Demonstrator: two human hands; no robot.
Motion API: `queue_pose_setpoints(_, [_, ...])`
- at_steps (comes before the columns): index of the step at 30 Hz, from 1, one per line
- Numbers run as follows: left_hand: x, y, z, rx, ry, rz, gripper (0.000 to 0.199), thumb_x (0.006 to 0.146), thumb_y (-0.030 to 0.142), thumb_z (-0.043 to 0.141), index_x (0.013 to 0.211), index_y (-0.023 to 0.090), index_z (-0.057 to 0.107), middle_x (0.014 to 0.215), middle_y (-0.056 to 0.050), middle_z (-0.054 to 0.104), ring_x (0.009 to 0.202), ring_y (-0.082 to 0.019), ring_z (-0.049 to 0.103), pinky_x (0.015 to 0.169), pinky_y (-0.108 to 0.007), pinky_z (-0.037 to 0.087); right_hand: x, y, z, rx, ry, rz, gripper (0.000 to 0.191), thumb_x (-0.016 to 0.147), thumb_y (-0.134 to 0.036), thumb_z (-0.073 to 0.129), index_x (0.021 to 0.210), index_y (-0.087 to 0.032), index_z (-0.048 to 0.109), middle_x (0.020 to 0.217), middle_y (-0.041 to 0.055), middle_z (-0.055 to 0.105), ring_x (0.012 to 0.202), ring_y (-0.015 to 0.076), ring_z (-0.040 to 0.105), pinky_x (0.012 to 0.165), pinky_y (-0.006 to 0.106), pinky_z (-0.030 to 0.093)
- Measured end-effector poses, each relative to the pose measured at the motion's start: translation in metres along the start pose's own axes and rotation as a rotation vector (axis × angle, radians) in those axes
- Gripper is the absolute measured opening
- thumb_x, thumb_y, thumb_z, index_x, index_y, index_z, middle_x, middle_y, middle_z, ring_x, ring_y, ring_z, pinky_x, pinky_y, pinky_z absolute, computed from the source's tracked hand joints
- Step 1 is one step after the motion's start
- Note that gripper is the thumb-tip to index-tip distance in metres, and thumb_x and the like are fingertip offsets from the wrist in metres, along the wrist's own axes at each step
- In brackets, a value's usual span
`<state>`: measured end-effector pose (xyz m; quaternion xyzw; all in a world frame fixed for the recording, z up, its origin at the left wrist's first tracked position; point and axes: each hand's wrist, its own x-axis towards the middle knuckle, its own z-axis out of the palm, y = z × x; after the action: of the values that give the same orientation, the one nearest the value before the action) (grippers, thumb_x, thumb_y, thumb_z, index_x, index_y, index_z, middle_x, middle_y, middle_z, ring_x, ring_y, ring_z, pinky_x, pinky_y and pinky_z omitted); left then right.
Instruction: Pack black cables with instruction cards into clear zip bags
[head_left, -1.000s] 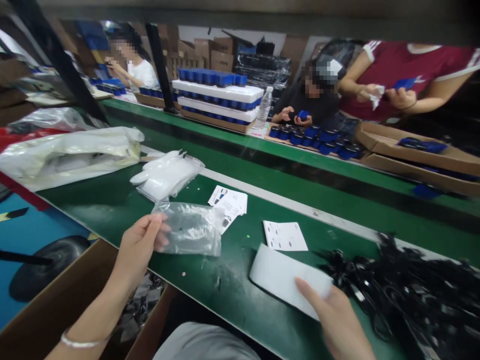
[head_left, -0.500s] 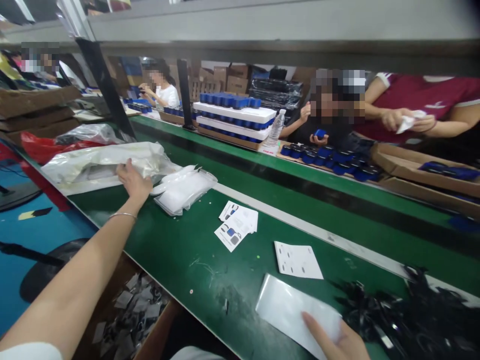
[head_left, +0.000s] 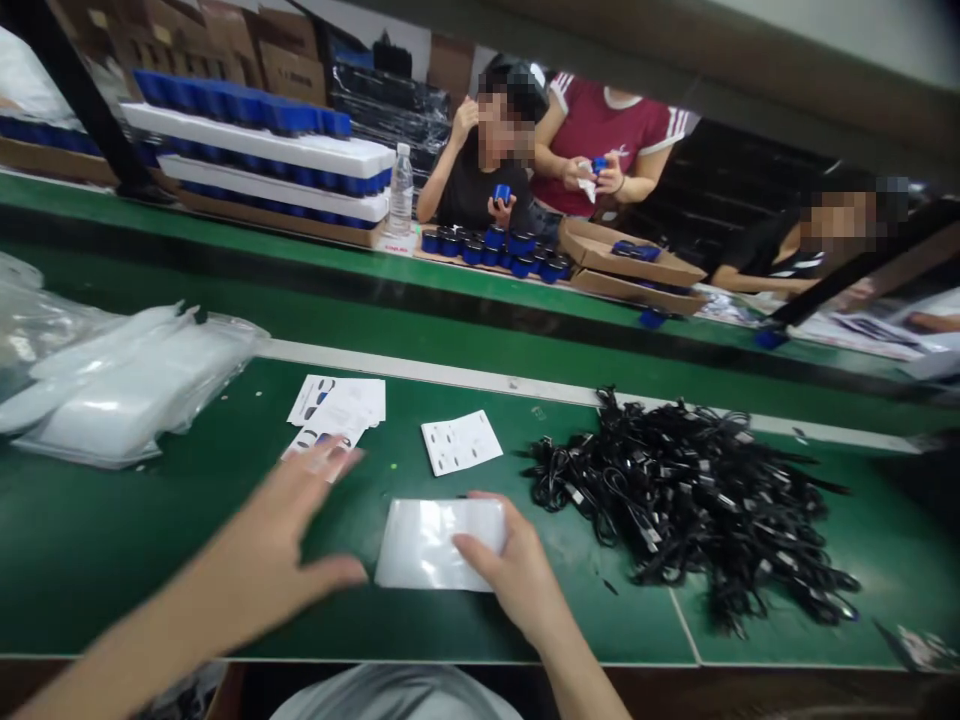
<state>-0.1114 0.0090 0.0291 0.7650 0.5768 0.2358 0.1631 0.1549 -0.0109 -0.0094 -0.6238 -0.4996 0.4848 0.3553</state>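
My right hand grips a flat, shiny translucent plastic bag by its right end, thumb on top, low over the green bench. To the left, my left hand is slightly blurred, its fingers spread and nothing in it. Its fingertips overlap in view the lower edge of a fan of printed leaflets; whether they touch cannot be made out. Just beyond the bag lies a small stack of printed cards. A heap of black USB cables spreads out right of my right hand.
Translucent plastic bags lie at the left on the green bench. Across a raised green ledge stand blue items on white foam trays, a water bottle and cardboard trays. Several people work there.
My left hand has come away from the large bag at the left, back toward the leaflets. My right hand keeps hold of the plastic bag. The view has swung to the right.
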Motion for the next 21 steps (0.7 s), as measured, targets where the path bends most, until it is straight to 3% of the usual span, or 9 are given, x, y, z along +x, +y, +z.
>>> queue_pose_setpoints(2, [-0.005, 0.026, 0.037, 0.09, -0.207, 0.267, 0.095, 0.059, 0.053, 0.073, 0.14, 0.029, 0.029, 0.146, -0.011, 0.035, 0.128, -0.037, 0.036, 0.1, -0.057, 0.034, -0.002, -0.001, 0.004, -0.015, -0.006, -0.016, 0.043, 0.07, -0.025, 0.066, 0.11, -0.013, 0.056, 0.091, 0.0064, 0.065, 0.077, 0.0209, 0.06, 0.07, 0.031, 0.049])
queue_pose_setpoints(3, [-0.006, 0.034, 0.05, 0.119, -0.241, 0.347, 0.086, 0.066, 0.043, 0.071, 0.14, 0.028, 0.029, 0.143, -0.011, 0.039, 0.128, -0.033, 0.038, 0.104, -0.059, 0.025, -0.003, -0.001, 0.005, -0.028, -0.005, -0.028, 0.043, 0.071, -0.025, 0.065, 0.111, -0.014, 0.055, 0.093, 0.007, 0.065, 0.078, 0.021, 0.061, 0.071, 0.031, 0.049])
queue_pose_setpoints(5, [-0.003, 0.043, 0.065, 0.149, -0.279, 0.428, 0.071, 0.07, 0.034, 0.07, 0.133, 0.028, 0.039, 0.134, -0.008, 0.05, 0.124, -0.028, 0.045, 0.107, -0.059, 0.019, -0.005, 0.003, 0.003, -0.076, -0.004, -0.051, 0.046, 0.073, -0.025, 0.063, 0.116, -0.014, 0.051, 0.095, 0.0073, 0.064, 0.078, 0.0211, 0.061, 0.072, 0.032, 0.05])
queue_pose_setpoints(8, [0.004, 0.04, 0.066, 0.153, -0.335, 0.459, 0.063, 0.07, 0.031, 0.07, 0.128, 0.026, 0.045, 0.129, -0.008, 0.054, 0.121, -0.026, 0.046, 0.107, -0.055, 0.024, -0.009, 0.012, -0.003, -0.198, 0.05, -0.128, 0.053, 0.078, -0.025, 0.058, 0.128, -0.016, 0.042, 0.098, 0.0083, 0.063, 0.081, 0.0224, 0.061, 0.073, 0.035, 0.051])
queue_pose_setpoints(13, [0.009, 0.036, 0.06, 0.113, -0.394, 0.443, 0.063, 0.073, 0.031, 0.068, 0.131, 0.027, 0.041, 0.134, -0.008, 0.049, 0.124, -0.027, 0.043, 0.106, -0.057, 0.025, -0.017, 0.017, -0.012, -0.49, 0.17, -0.384, 0.048, 0.082, -0.022, 0.055, 0.128, -0.02, 0.042, 0.12, 0.0131, 0.05, 0.11, 0.0287, 0.051, 0.089, 0.045, 0.047])
queue_pose_setpoints(18, [0.016, 0.042, 0.059, 0.065, -0.443, 0.418, 0.063, 0.075, 0.032, 0.066, 0.132, 0.029, 0.04, 0.135, -0.007, 0.049, 0.127, -0.027, 0.041, 0.107, -0.057, 0.024, -0.024, 0.019, -0.014, -0.682, 0.055, -0.633, 0.063, 0.075, -0.02, 0.066, 0.131, -0.021, 0.037, 0.133, 0.0144, 0.042, 0.125, 0.0331, 0.038, 0.1, 0.055, 0.036])
queue_pose_setpoints(21, [0.018, 0.042, 0.06, 0.084, -0.442, 0.389, 0.068, 0.074, 0.034, 0.067, 0.134, 0.027, 0.037, 0.14, -0.01, 0.043, 0.13, -0.03, 0.036, 0.105, -0.06, 0.023, -0.022, 0.025, -0.016, -0.734, 0.043, -0.694, 0.067, 0.075, -0.013, 0.065, 0.134, -0.017, 0.032, 0.133, 0.0165, 0.044, 0.128, 0.0336, 0.035, 0.103, 0.061, 0.029])
